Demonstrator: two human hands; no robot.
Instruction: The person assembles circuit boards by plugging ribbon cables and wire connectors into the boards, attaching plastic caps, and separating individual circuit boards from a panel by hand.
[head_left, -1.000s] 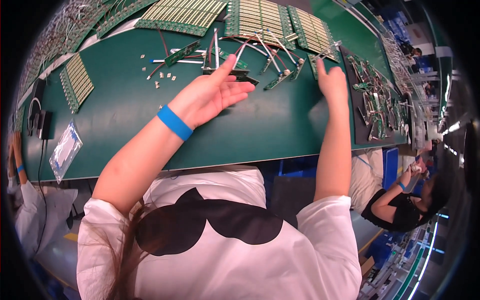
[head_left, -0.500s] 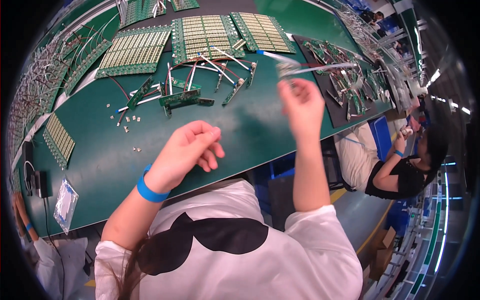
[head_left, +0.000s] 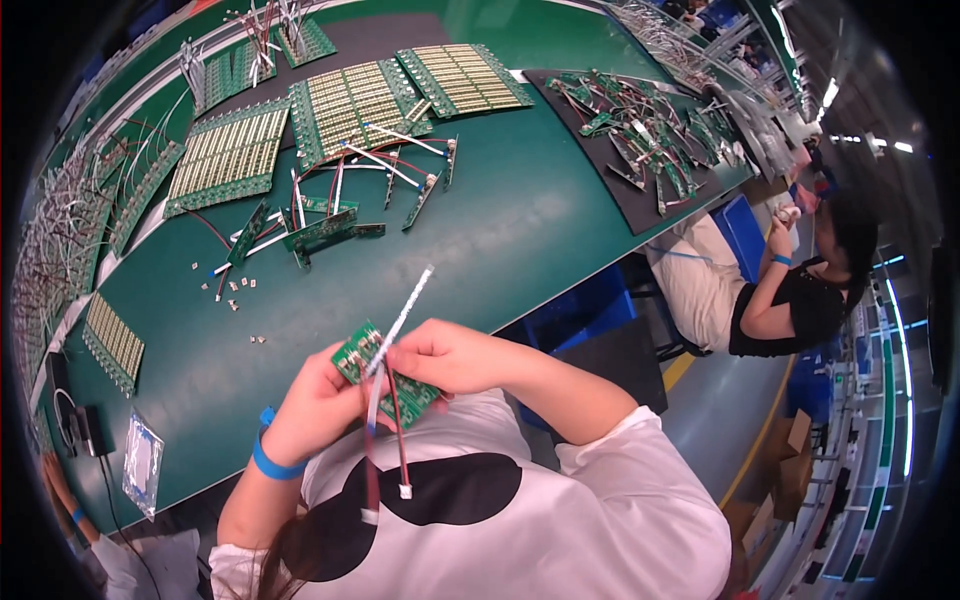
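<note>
Close to my body, past the table's front edge, both hands grip a green circuit board (head_left: 406, 398). My left hand (head_left: 325, 402), with a blue band at its wrist, holds the board's left end. The fingers of my right hand (head_left: 440, 358) close on the board and its cables near the middle. A white ribbon cable (head_left: 408, 305) sticks up from the board. Thin wires (head_left: 401, 445) with a small white connector hang down in front of my shirt. Farther up the table lies a cluster of wired circuit boards (head_left: 320, 228).
Several panels of small boards (head_left: 345, 100) lie along the back. A black mat (head_left: 600, 180) at the right bears a heap of wired boards. Tiny connectors (head_left: 235, 290) are scattered at the left, near a silvery bag (head_left: 143, 465). A co-worker (head_left: 790, 270) sits at the right.
My right hand has brought the wired board from beside the black mat down to my body. My left hand, holding nothing before, has come down and now grips it too.
</note>
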